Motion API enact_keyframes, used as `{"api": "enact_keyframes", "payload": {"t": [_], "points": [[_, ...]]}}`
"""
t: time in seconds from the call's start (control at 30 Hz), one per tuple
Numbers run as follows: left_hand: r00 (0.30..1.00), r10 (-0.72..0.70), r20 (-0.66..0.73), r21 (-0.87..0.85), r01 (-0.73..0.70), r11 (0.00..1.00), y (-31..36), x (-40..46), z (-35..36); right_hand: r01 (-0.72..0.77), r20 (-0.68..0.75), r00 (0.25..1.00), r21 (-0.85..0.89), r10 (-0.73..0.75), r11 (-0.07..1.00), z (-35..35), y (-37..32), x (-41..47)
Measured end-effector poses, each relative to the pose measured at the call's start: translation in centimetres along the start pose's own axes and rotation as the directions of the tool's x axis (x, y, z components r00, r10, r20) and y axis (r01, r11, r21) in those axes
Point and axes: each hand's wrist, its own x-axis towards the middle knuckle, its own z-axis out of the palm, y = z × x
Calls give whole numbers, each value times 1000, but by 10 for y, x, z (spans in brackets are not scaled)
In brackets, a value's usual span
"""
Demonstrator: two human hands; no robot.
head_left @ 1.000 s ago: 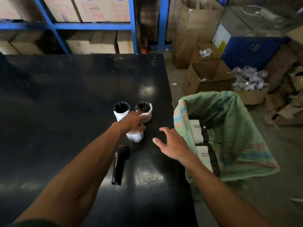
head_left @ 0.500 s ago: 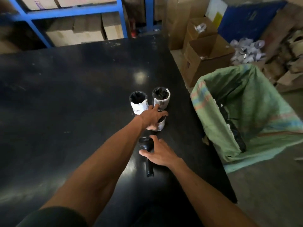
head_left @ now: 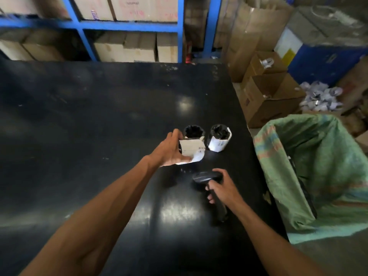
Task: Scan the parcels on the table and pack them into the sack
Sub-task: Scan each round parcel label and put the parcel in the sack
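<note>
My left hand (head_left: pixel 169 150) grips a small black parcel (head_left: pixel 192 151) with a white label, lifted off the black table (head_left: pixel 99 126) and turned so the label faces me. Behind it stand two more black cylindrical parcels with white labels, one (head_left: pixel 193 132) partly hidden by the held parcel, the other (head_left: pixel 219 138) to its right. My right hand (head_left: pixel 222 187) is closed around the handle of a black barcode scanner (head_left: pixel 209 179), just in front of the held parcel. The green woven sack (head_left: pixel 318 166) hangs open off the table's right edge.
Open cardboard boxes (head_left: pixel 268 96) stand on the floor beyond the sack, beside a pile of white wrapped items (head_left: pixel 320 96). A blue shelf rack (head_left: pixel 129 26) with cartons lines the far wall. A blue bin (head_left: pixel 328 56) stands at the back right.
My left hand has lifted one parcel off the table and turned its label up. My right hand moved from beside the sack to the scanner and closed on its handle, raising it.
</note>
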Motion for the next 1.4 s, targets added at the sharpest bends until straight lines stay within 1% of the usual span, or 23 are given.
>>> {"api": "enact_keyframes", "payload": {"t": [0.07,0.1,0.2,0.27,0.37,0.5,0.6,0.8,0.97,1.07,1.17,1.27,1.4], "points": [[998,-40,-55,-29,39,999,-9,-11,-11,26,14,1000,104,-28,994,-9,-14,-1],[996,-52,-70,-37,49,998,-13,-17,-15,54,15,998,126,-56,990,-13,-21,-2],[997,-30,-67,-63,26,998,-24,-37,-24,186,-14,983,146,-186,972,-21,-44,-7],[997,-47,-56,-88,42,995,-31,-50,-25,251,-36,968,153,-248,956,-22,-57,-14],[989,-111,-98,-125,98,987,-38,-66,-16,323,-29,946,124,-322,938,-20,-75,-26],[972,-182,-147,-228,146,963,-36,-82,-5,380,6,924,82,-382,921,-15,-89,-34],[963,-190,-190,-233,143,962,-34,-90,2,407,1,914,-2,-407,914,-12,-88,-34],[955,-185,-232,-230,131,964,-29,-94,5,433,27,902,-46,-432,900,-12,-85,-38],[959,-171,-227,-217,121,969,-24,-96,6,425,41,905,-14,-424,905,-17,-84,-41],[961,-190,-203,-240,139,961,-19,-97,5,391,83,919,-50,-386,919,-22,-77,-39],[963,-197,-185,-257,146,955,-16,-97,5,358,84,933,-152,-349,921,-28,-60,-29],[964,-199,-175,-254,151,955,-13,-96,8,244,11,968,-261,-250,934,-39,-28,-11],[967,-191,-170,-256,144,956,-10,-93,16,76,-86,988,-439,-126,896,-51,12,0]]}}
